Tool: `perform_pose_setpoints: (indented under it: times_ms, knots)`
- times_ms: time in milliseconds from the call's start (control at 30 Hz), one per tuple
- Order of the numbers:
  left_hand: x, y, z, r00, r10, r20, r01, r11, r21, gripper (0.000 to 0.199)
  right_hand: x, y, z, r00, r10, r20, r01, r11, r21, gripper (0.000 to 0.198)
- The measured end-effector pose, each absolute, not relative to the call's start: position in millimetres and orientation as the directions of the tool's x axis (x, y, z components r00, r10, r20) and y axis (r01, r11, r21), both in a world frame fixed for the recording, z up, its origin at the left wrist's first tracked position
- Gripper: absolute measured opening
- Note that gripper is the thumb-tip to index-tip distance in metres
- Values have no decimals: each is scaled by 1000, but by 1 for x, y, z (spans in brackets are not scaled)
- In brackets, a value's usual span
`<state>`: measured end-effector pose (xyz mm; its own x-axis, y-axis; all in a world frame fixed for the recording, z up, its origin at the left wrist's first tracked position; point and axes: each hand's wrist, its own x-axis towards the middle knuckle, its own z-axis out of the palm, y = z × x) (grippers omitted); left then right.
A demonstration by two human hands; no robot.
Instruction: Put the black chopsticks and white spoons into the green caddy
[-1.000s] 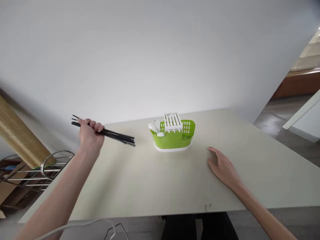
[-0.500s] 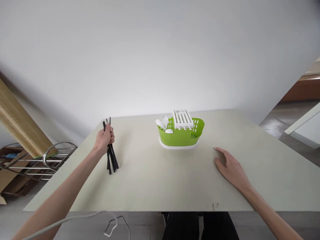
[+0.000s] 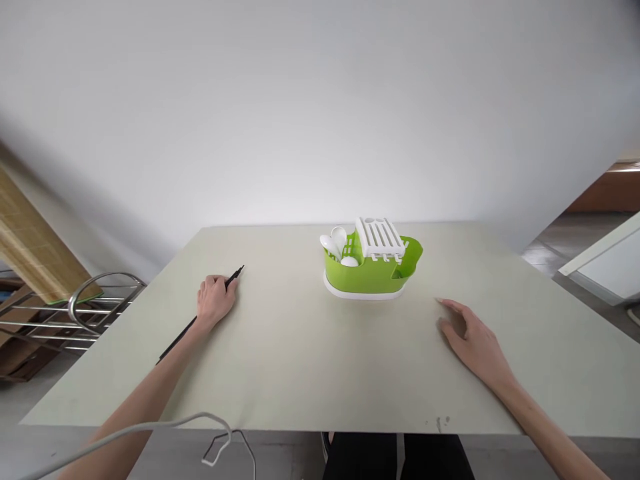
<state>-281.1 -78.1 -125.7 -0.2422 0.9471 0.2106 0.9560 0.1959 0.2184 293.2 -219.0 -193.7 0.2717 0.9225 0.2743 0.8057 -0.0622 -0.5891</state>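
Observation:
My left hand (image 3: 215,301) is low at the left part of the table, its fingers closed round black chopsticks (image 3: 179,337). They lie slantwise near the tabletop; one end shows beyond the thumb, the other runs out under my wrist, and the middle is hidden by the hand. My right hand (image 3: 477,345) rests on the table at the right, fingers apart and holding nothing. Between the hands stands a green cutlery basket (image 3: 363,279) on a white base, topped by a white slotted rack (image 3: 381,238). White spoons (image 3: 339,239) stand in its left end.
The pale table (image 3: 300,360) backs onto a white wall (image 3: 320,120). A metal rack (image 3: 95,307) and a bamboo-coloured board (image 3: 40,240) stand off the left edge. A grey cable (image 3: 150,427) hangs across the lower left, over my forearm.
My left hand has lowered the chopsticks from an upright bunch to lying slantwise near the table. My right hand remains resting on the table. The view has shifted slightly.

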Motion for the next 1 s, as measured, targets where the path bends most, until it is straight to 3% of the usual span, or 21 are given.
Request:
perform_pose_setpoints:
  times_ms: [233,467,700,867,933,1000]
  knots:
    - [-274,-88,-127,-150,958,244,943,65,326,51,295,-220,-193,274,927,258,809,-78,-582,48]
    - [-247,-116,-85,-4,945,327,894,-142,424,50,291,-220,-191,256,932,258,805,-58,-590,47]
    - [-153,-126,-42,178,950,257,720,-304,624,54,291,-217,-193,237,933,270,799,-29,-601,46]
    - [-87,-103,-15,459,815,353,669,-579,467,91,288,-213,-189,233,933,275,766,-1,-643,45]
    - [-68,-88,-8,590,718,370,621,-696,361,83,287,-212,-187,238,932,272,755,-1,-656,45]
    - [-56,-73,-6,698,628,344,581,-778,241,62,286,-212,-186,241,932,270,744,1,-669,44]
